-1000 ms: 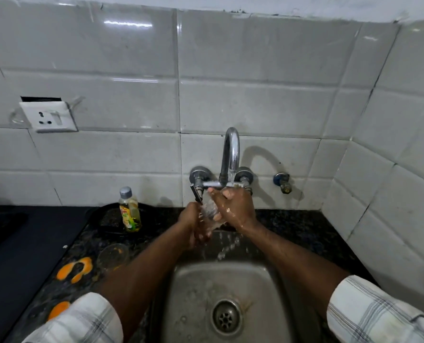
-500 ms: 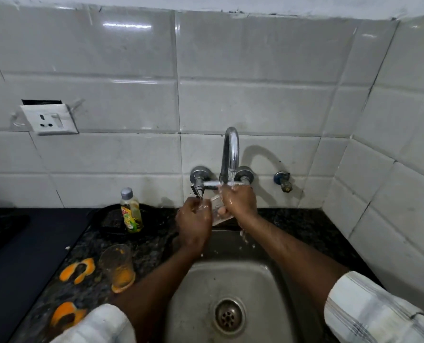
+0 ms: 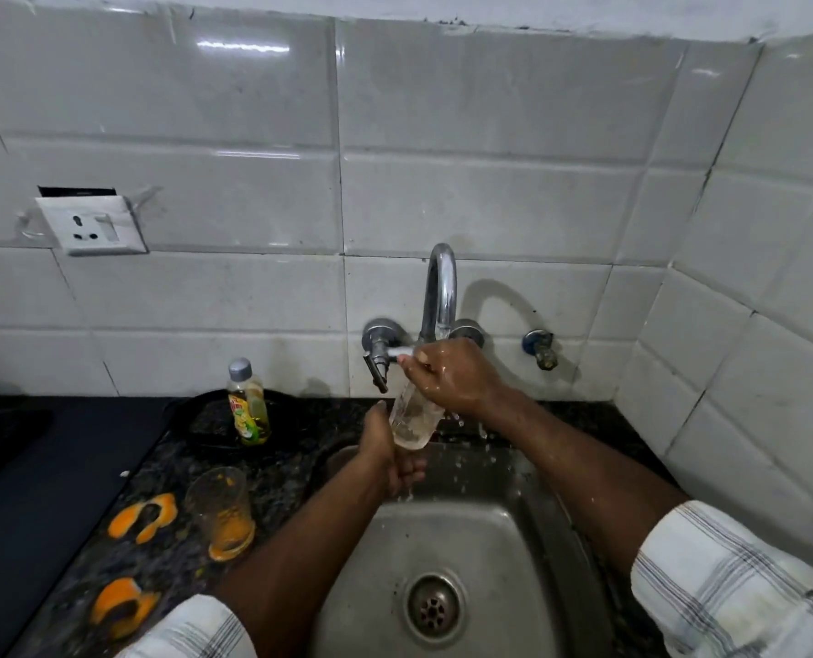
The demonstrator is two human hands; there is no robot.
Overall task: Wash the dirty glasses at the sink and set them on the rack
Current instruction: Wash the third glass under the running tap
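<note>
At left on the counter, the dirty glass (image 3: 222, 510) stands upright holding orange residue. Your left hand (image 3: 392, 455) cups the base of the clear glass (image 3: 414, 415) under the tap (image 3: 440, 292), above the sink (image 3: 513, 553); your right hand (image 3: 452, 372) grips its upper end. Wet glass is likely slippery and fragile: hold the body firmly.

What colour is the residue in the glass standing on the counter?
Orange, pooled at the bottom of the glass and smeared up its sides; the head view shows it.
</note>
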